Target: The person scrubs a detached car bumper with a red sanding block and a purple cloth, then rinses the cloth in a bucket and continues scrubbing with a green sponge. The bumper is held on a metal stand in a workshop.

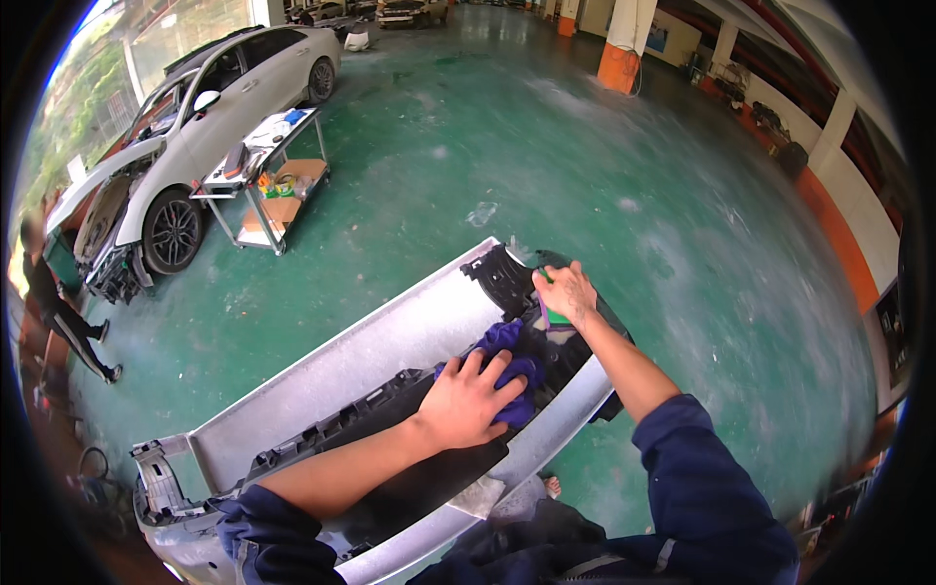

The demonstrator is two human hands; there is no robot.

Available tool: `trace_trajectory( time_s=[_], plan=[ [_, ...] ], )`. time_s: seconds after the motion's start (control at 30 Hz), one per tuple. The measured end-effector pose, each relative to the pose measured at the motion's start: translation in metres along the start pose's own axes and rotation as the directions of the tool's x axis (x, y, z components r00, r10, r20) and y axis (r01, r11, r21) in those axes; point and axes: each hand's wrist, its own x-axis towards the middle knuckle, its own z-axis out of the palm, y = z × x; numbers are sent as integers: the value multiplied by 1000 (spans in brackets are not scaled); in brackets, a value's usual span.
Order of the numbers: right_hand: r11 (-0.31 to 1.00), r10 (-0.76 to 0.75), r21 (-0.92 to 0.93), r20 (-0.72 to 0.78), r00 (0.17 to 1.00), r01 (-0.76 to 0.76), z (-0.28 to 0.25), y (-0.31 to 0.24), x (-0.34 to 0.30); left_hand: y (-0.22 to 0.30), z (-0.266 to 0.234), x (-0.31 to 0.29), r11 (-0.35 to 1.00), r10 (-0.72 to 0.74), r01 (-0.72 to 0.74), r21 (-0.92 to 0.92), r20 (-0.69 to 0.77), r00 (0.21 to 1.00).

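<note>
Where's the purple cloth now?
In the head view, the purple cloth is just right of centre, under the left hand, on a black car part.

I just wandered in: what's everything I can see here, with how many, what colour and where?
Car bumper: 1, silver-grey with black inner parts, foreground
Purple cloth: 1, purple, on the bumper
Flat item: 1, green and purple, bumper's far end; kind unclear
Pale cloth: 1, off-white, bumper's near edge
Sedan: 1, white, upper left
Distant vehicle: at least 1, pale, top edge
Two-tier cart: 1, pale, beside the sedan
Pillars: several, white, nearest orange-based, upper right
Floor: 1, green, throughout
Bystander: 1, dark clothes, far left
Left grip: 1, bare hand, on the purple cloth
Right grip: 1, bare hand, holding the flat item
Sleeves: 2, dark blue, lower edge
</note>
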Motion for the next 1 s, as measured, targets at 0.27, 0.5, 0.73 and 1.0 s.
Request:
trace_trajectory(
  time_s=[0.27,0.5,0.73,1.0],
  plan=[
    [997,-55,55,10,998,55,-13,-6,-34,0,-1,-2,1000,-16,17,-15,21,1000],
    [987,-150,72,42,988,147,-3,-9,-66,-2,2,-11,998,-56,56,19,-2,998],
    [997,-38,-75,-35,999,35,7,0,-26,-3,2,-6,999,-40,39,10,7,999],
    [995,81,-50,-32,996,-82,0,16,1,1,3,-2,1000,-26,27,9,-25,999]
  ],
)
